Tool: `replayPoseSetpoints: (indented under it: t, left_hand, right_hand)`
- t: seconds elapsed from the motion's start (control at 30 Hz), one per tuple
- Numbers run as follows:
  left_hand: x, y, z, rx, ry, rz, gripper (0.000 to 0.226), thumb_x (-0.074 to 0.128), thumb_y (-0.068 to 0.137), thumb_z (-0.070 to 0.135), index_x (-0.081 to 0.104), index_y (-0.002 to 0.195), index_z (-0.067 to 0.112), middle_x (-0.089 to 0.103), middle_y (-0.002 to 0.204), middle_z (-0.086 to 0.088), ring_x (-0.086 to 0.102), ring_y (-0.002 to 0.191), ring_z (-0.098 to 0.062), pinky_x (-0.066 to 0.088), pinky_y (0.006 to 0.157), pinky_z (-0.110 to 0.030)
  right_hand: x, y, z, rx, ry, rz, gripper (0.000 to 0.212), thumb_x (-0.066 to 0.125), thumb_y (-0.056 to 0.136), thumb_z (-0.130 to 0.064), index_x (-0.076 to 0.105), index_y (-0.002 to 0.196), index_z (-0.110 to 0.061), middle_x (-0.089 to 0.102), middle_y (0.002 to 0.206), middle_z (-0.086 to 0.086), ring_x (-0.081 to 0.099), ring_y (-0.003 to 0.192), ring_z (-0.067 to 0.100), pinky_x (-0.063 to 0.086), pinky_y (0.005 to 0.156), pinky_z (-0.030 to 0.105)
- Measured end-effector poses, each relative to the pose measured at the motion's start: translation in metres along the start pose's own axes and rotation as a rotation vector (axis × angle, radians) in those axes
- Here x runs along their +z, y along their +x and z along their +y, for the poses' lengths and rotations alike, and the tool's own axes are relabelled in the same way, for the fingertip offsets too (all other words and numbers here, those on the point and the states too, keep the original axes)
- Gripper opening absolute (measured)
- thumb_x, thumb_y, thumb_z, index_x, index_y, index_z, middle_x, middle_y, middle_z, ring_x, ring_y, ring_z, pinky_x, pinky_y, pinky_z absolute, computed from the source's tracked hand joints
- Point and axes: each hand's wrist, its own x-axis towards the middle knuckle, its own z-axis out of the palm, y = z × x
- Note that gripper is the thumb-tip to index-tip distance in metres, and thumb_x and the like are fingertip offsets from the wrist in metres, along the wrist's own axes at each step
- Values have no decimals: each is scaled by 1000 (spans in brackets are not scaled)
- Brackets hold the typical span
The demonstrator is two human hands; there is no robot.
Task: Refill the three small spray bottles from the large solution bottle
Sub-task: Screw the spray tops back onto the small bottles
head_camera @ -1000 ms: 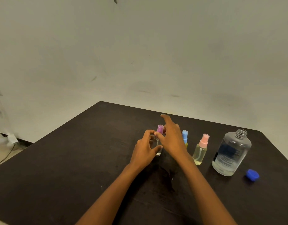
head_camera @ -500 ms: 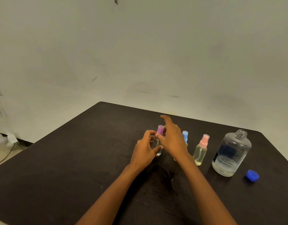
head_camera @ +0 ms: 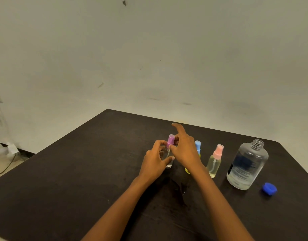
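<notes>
4 bottles stand in a row on the right half of the table (head_camera: pixel 80 171): the purple-capped spray bottle (head_camera: pixel 170 141), blue-capped spray bottle (head_camera: pixel 198 145), pink-capped spray bottle (head_camera: pixel 215 160) and uncapped large bottle (head_camera: pixel 248 164), with narrow gaps between them. A loose blue cap (head_camera: pixel 269 188) lies near the right edge. The left hand (head_camera: pixel 155 162) and right hand (head_camera: pixel 184 150) grip the purple-capped spray bottle, and the right forearm crosses in front of the blue-capped spray bottle, barring the near approach to both; bare tabletop spreads to the left edge and near-left corner, and a strip runs behind the row to the far edge.

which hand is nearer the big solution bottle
Right. The right hand, on the purple-capped spray bottle, sits left of the large solution bottle; the left hand grips the same spray bottle, farther left.
</notes>
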Motion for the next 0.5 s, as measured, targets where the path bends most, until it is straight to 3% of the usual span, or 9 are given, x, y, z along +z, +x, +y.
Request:
replayPoseSetpoints:
  t: [0.2,0.27,0.37,0.5]
  left_hand:
    - [1,0,-1,-10,-19,7,47,75,76,18,49,116,22,65,116,-2,62,107,-14,52,94,-38]
    - [1,1,-2,-10,-18,10,47,75,77,17,49,116,21,66,115,-3,62,106,-14,53,93,-38]
    - [2,1,-4,-9,-12,22,46,75,76,17,49,114,22,66,114,-3,63,105,-14,54,91,-38]
    - [4,1,-6,-18,-13,32,44,76,76,19,48,111,23,68,112,-3,65,103,-13,55,88,-39]
  right_hand:
    - [0,0,-1,5,-28,-9,63,62,84,-10,31,137,-23,61,106,10,59,92,17,46,83,28]
    - [1,0,-2,8,-35,1,57,60,86,-14,32,134,-22,60,104,10,59,88,16,46,77,26]
    - [0,-2,-3,-7,-54,20,48,57,89,-18,34,131,-19,60,102,9,52,77,9,38,68,20]
    - [-2,-5,-5,29,-58,33,47,52,92,-25,32,134,-19,60,105,8,47,82,7,33,73,19]
